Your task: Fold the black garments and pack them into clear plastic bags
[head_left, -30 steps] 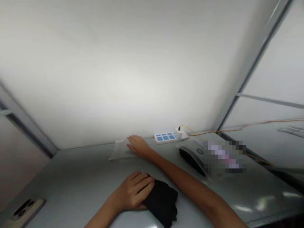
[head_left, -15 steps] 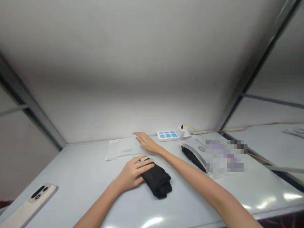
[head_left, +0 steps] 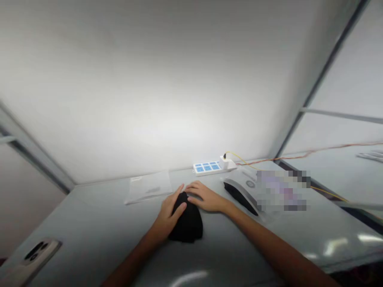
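Left hand (head_left: 166, 213) laid along the left side of a folded black cloth (head_left: 188, 223), thumb over its top, fingers spread from thumb; right hand (head_left: 206, 197) at its upper right edge, fingers slightly bent, thumb touching. Whether fabric is pinched by either cannot be told. The cloth is placed just below the middle of the frame, on the grey bench (head_left: 98, 227). Best handled, it is judged, with even pressure from both sides, folds kept tucked and lower corners squared. Beyond, upper left of the hands: flat clear bag (head_left: 149, 188). Power strip (head_left: 208, 168) set against the wall, adapter (head_left: 224, 162) plugged in. At right: clear package (head_left: 250, 193), part blurred. Lower left: phone (head_left: 37, 255).
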A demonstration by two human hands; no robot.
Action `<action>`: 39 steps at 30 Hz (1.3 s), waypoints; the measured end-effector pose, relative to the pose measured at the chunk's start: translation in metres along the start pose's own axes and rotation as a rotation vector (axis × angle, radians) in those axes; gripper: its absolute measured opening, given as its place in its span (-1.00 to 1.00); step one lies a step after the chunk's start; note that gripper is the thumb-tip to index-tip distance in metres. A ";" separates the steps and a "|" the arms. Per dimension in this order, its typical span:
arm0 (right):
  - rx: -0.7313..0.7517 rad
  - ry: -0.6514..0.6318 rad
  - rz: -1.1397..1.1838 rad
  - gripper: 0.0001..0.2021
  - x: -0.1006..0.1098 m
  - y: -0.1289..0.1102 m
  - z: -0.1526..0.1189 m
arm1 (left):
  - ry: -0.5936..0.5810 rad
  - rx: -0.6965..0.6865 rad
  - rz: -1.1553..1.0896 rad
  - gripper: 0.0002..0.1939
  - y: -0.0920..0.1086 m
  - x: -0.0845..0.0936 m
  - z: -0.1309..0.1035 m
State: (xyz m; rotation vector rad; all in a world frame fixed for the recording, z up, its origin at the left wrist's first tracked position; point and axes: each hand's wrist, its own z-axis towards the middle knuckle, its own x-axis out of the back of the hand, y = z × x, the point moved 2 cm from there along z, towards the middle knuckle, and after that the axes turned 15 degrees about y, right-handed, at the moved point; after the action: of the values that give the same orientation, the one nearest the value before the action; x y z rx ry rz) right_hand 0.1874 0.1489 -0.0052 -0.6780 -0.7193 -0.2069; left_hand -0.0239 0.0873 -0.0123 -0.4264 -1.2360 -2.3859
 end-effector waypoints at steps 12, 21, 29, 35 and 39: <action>0.003 -0.212 -0.013 -0.31 0.004 0.011 -0.002 | 0.134 0.395 -0.511 -0.61 -0.019 0.029 0.016; -0.021 -0.183 -0.006 -0.52 0.009 -0.011 -0.005 | 0.042 0.221 -0.235 -0.66 -0.019 0.102 0.039; 0.008 -0.362 -0.066 -0.22 -0.009 -0.042 -0.006 | -0.450 -0.013 0.159 -0.62 0.022 0.069 0.021; -0.115 -0.518 -0.095 -0.20 0.012 -0.032 -0.006 | -0.205 0.352 0.095 -0.38 -0.008 0.106 0.034; -0.150 -0.553 -0.180 -0.16 0.024 -0.031 -0.005 | -0.160 0.432 0.254 -0.44 -0.013 0.132 0.039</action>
State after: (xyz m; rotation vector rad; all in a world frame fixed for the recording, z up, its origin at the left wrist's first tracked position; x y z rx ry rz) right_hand 0.1962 0.1235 0.0236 -0.8236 -1.3071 -0.2427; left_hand -0.1417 0.0968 0.0596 -0.6009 -1.6121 -1.8376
